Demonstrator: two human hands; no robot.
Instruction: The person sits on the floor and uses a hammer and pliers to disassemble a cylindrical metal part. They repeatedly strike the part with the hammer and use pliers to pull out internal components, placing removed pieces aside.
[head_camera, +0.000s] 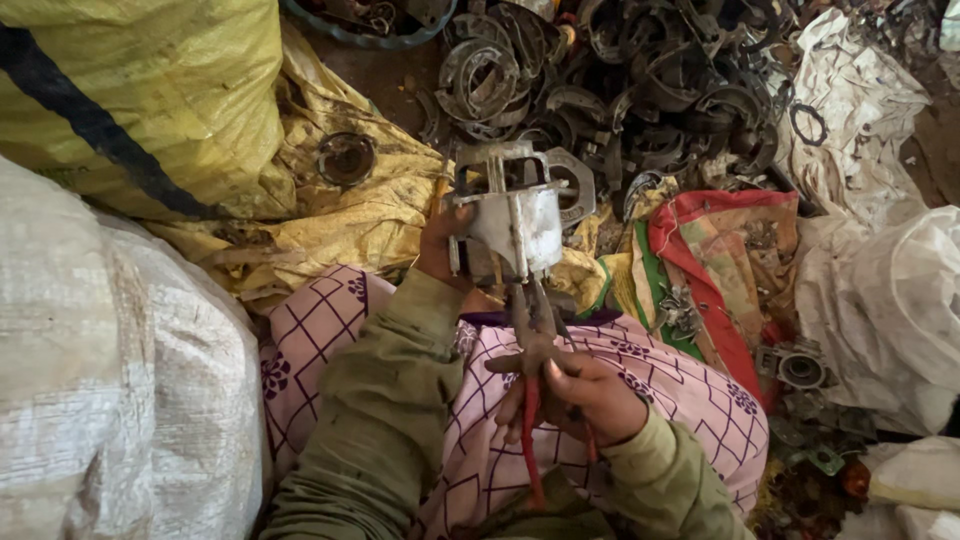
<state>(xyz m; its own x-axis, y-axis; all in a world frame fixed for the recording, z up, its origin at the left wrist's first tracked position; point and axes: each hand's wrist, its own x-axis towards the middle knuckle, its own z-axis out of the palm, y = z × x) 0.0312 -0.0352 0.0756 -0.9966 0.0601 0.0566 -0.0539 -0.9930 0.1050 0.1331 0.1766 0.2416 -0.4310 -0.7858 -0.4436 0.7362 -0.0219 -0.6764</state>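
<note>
Both hands grip: left hand holds metal housing, right hand squeezes pliers beneath.

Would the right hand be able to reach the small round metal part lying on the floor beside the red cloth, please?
Probably yes. The right hand is shut on the red-handled pliers, but the round metal part lies uncovered off to its right, with only the red cloth between them.

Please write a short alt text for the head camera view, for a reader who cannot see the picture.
Seen from above, a seated person's left hand holds up a pale metal part while the right hand grips red-handled pliers pointed at its underside. Behind lies a pile of dark metal rings, with woven sacks at the left.
</note>
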